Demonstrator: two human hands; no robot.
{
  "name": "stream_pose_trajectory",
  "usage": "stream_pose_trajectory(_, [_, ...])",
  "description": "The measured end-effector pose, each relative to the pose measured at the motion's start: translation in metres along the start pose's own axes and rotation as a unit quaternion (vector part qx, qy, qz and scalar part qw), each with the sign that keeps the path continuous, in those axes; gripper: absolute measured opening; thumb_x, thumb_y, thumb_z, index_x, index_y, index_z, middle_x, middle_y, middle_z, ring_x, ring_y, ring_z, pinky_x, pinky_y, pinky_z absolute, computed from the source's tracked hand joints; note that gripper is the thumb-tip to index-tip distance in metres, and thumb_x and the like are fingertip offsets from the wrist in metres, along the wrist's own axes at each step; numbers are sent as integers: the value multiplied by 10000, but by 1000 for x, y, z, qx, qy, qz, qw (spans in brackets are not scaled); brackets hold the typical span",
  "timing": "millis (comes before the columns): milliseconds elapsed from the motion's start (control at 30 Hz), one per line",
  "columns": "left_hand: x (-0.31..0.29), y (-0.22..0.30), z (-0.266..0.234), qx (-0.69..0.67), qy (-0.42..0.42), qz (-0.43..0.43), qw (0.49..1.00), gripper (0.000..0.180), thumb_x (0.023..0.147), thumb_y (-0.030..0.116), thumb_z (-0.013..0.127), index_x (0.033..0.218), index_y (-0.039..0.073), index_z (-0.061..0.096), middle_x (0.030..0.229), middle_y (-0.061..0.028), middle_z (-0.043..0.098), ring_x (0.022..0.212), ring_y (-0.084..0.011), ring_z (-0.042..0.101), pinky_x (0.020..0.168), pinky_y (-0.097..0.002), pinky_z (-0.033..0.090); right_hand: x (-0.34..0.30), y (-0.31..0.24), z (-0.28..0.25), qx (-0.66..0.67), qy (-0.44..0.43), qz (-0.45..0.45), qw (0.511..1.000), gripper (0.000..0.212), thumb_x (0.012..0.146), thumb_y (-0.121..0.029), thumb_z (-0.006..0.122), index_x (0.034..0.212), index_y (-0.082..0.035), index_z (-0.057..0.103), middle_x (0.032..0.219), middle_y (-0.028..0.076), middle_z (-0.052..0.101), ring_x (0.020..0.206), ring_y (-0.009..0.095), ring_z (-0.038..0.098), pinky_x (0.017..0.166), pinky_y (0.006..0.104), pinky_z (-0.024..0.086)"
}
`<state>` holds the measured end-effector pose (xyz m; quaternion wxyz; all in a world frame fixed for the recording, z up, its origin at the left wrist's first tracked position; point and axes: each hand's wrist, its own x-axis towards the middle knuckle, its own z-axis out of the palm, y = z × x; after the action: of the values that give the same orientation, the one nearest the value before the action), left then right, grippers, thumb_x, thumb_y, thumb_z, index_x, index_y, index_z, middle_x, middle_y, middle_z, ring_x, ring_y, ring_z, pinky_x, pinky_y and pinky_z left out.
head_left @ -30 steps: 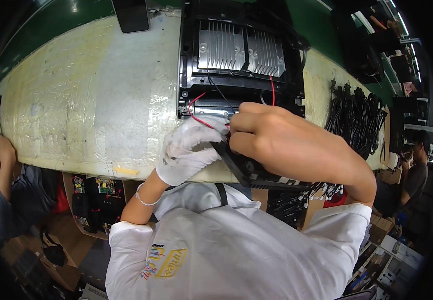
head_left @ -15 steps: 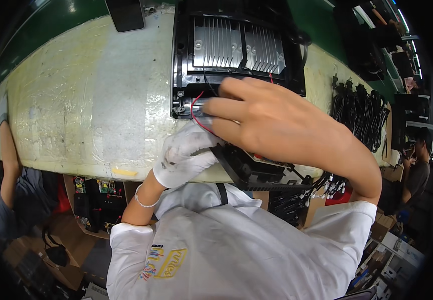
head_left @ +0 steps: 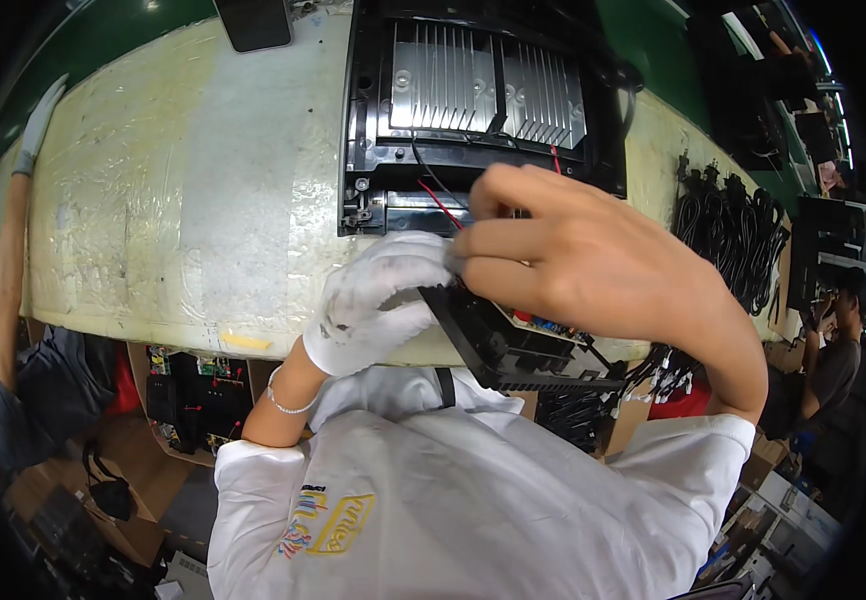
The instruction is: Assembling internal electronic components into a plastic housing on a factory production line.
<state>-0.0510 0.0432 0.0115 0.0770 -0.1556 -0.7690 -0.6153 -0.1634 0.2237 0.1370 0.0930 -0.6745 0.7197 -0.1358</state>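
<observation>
My left hand (head_left: pixel 368 305), in a soiled white glove, is closed on the corner of a black plastic casing (head_left: pixel 523 355) tilted at the table's near edge. Inside the casing, parts of a circuit board show, mostly hidden under my right hand. My bare right hand (head_left: pixel 578 255) is closed in a pinch beside the gloved fingers, where a red wire (head_left: pixel 440 204) runs into its fingertips. Just beyond lies a black housing (head_left: pixel 368 160) with a finned silver heat sink (head_left: pixel 443 85). A black wire (head_left: pixel 423 160) comes out below the fins.
A dark phone (head_left: pixel 255 22) lies at the table's far edge. Bundled black cables (head_left: pixel 728 235) are at the right. Below the table at left stands a carton with black parts and circuit boards (head_left: pixel 198 390). A co-worker's gloved hand (head_left: pixel 38 125) rests at the far left.
My right hand has shifted slightly right, and the red wire, bowed before, now runs straighter. The left hand stays at the casing. The co-worker's gloved hand has reached farther away.
</observation>
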Motion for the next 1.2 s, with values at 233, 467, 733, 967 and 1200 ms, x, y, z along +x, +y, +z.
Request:
stream_pose_trajectory(233, [3, -3, -6, 52, -48, 50, 996, 214, 726, 77, 714, 934, 104, 673, 959, -82, 575, 962, -263, 592, 816, -355, 496, -10, 1, 4, 153, -15, 64, 986, 232, 654, 39, 664, 881, 41, 614, 916, 109, 613, 894, 296, 559, 737, 356, 496])
stream_pose_trajectory(467, [5, -3, -5, 58, -71, 40, 995, 168, 736, 94, 705, 900, 111, 674, 927, -76, 528, 949, -251, 558, 818, -343, 472, -11, -5, 6, 199, -9, 90, 976, 256, 627, 79, 655, 875, 50, 599, 870, 128, 582, 845, 305, 547, 723, 377, 485])
stream_pose_trajectory(733, [8, 5, -7, 50, -75, 15, 996, 150, 721, 107, 726, 865, 98, 684, 908, -76, 534, 943, -239, 557, 818, -326, 462, -8, -15, -1, 151, -28, 133, 979, 115, 736, -28, 591, 813, 58, 584, 819, 126, 552, 841, 280, 513, 739, 348, 472])
stream_pose_trajectory(967, [-4, -10, -11, -22, -81, 50, 995, 223, 682, 24, 709, 882, 123, 720, 899, -49, 574, 921, -246, 577, 780, -349, 480, 2, -19, 10, 10, -28, 108, 994, 116, 733, -24, 576, 811, 62, 581, 840, 129, 565, 840, 269, 547, 731, 352, 489])
stream_pose_trajectory(1200, [6, -6, -11, 93, -55, 174, 979, 365, 612, -16, 705, 933, 156, 731, 918, -10, 618, 905, -256, 601, 798, -365, 498, -19, -11, 18, -82, 248, 93, 961, 383, 733, -222, 728, 966, 35, 568, 1024, 176, 596, 915, 320, 595, 745, 358, 513])
